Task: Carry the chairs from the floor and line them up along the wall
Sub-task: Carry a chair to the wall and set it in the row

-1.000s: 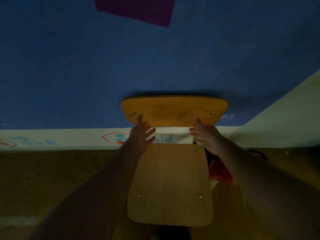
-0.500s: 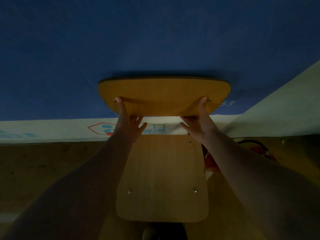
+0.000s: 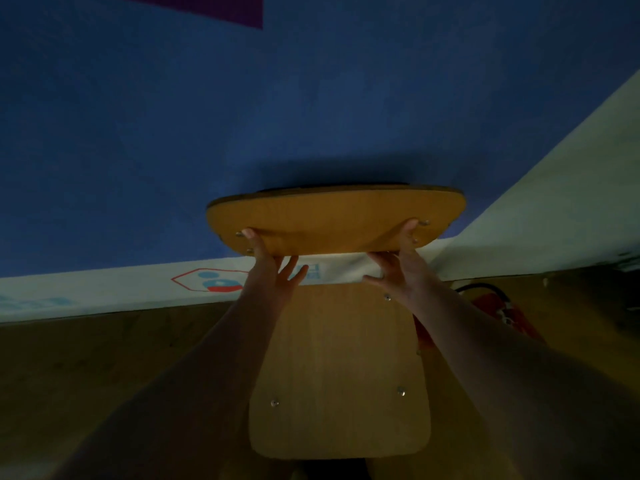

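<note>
I have the chair point(image 3: 339, 368) by its backrest point(image 3: 332, 220), in the middle of the frame. My left hand point(image 3: 270, 271) holds the low edge near the left end; my right hand point(image 3: 398, 268) holds the same edge near the right end. On each hand one finger lies up the front of the wood and the rest sit under the edge; the left ones are spread out, the right ones more bent. I cannot tell if any finger hooks round the back.

The seat points down the frame toward me; the backrest is the far part, up the frame from my grip, next to the blue wall point(image 3: 242, 116). It throws a dark shadow on the wall, so I think it is very close, but I cannot tell if it touches.

The wide side of the backrest runs left to right, the same way as the white strip point(image 3: 104, 289) at the foot of the wall. Both hands are about as near as each other, so I think a straight, even push would keep it square. A red thing point(image 3: 491, 303) lies on the floor point(image 3: 104, 358) just to the right.
</note>
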Action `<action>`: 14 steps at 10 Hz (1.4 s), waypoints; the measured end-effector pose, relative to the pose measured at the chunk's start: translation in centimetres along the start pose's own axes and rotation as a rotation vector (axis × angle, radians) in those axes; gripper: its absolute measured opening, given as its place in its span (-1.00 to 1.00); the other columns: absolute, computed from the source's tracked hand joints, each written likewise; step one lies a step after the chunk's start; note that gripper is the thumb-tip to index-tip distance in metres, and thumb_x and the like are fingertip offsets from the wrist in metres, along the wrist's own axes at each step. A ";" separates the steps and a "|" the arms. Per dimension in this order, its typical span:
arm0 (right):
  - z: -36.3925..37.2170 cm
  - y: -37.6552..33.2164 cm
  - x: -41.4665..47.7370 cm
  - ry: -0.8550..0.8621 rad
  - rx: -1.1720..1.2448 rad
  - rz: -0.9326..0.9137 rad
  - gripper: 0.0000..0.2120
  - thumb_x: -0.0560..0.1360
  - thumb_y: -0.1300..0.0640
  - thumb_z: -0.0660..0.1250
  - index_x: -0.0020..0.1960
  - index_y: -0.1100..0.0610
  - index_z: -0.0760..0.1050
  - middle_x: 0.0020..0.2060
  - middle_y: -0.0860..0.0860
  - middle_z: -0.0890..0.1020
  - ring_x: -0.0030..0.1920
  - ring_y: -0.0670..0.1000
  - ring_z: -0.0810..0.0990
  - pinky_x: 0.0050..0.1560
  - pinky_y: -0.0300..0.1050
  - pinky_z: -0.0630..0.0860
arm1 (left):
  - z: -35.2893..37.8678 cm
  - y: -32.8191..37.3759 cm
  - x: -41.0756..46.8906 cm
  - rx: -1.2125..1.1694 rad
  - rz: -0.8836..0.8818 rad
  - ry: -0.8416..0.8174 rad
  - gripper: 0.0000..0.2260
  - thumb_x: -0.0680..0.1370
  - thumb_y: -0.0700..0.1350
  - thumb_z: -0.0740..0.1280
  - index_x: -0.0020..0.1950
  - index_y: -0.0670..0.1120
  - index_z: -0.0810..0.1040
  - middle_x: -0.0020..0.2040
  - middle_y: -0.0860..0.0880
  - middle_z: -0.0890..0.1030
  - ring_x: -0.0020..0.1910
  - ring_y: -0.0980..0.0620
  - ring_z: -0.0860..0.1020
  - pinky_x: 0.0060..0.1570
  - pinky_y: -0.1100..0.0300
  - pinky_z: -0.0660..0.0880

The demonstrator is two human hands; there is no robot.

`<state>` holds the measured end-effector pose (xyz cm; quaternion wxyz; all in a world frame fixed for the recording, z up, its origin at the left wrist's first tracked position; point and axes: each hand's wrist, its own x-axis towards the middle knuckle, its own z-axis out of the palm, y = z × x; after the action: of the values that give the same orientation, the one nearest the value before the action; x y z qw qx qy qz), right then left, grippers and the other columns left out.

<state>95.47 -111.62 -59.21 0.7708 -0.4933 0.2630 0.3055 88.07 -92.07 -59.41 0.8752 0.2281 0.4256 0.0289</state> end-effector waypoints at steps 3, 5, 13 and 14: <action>-0.6 -1.1 3.1 0.043 -0.010 -0.019 0.17 0.02 -0.47 0.32 0.48 0.12 0.19 0.40 0.11 0.43 0.28 0.08 0.52 0.15 0.25 0.50 | 0.7 -1.1 3.8 0.120 0.008 0.032 0.14 0.11 0.50 0.33 0.51 -0.13 0.18 0.43 -0.13 0.39 0.36 -0.12 0.42 0.18 -0.13 0.47; -1.2 -1.5 4.6 0.060 -0.071 0.016 -0.12 0.29 -0.39 0.28 0.45 0.07 0.21 0.37 0.11 0.46 0.16 0.00 0.57 -0.06 -0.01 0.63 | 0.0 -1.0 5.9 0.371 0.043 0.101 -0.10 0.40 0.50 0.10 0.51 -0.13 0.21 0.39 -0.09 0.44 0.29 -0.04 0.49 0.10 0.03 0.53; 6.1 -11.0 -19.1 -0.018 -1.480 -0.577 -0.65 0.55 0.05 0.37 0.32 0.10 0.52 0.31 0.10 0.52 0.26 0.13 0.52 0.24 -0.02 0.47 | 8.1 12.3 -18.8 1.601 0.753 -0.017 -0.52 0.59 0.03 0.30 0.45 -0.12 0.34 0.45 -0.12 0.36 0.38 -0.10 0.38 0.32 0.16 0.30; 9.0 -12.8 -23.6 -0.034 -1.561 -0.765 -0.59 0.59 -0.01 0.29 0.41 0.08 0.43 0.40 0.04 0.44 0.36 0.08 0.44 0.33 -0.05 0.38 | 9.8 14.8 -24.0 1.640 0.865 -0.097 -0.60 0.67 -0.09 0.11 0.51 -0.11 0.24 0.50 -0.15 0.28 0.44 -0.11 0.31 0.42 0.08 0.23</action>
<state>89.87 -112.48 -31.50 0.2658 -0.9308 -0.2170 0.1259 82.30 -88.40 -30.37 0.3700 0.9157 0.1535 0.0333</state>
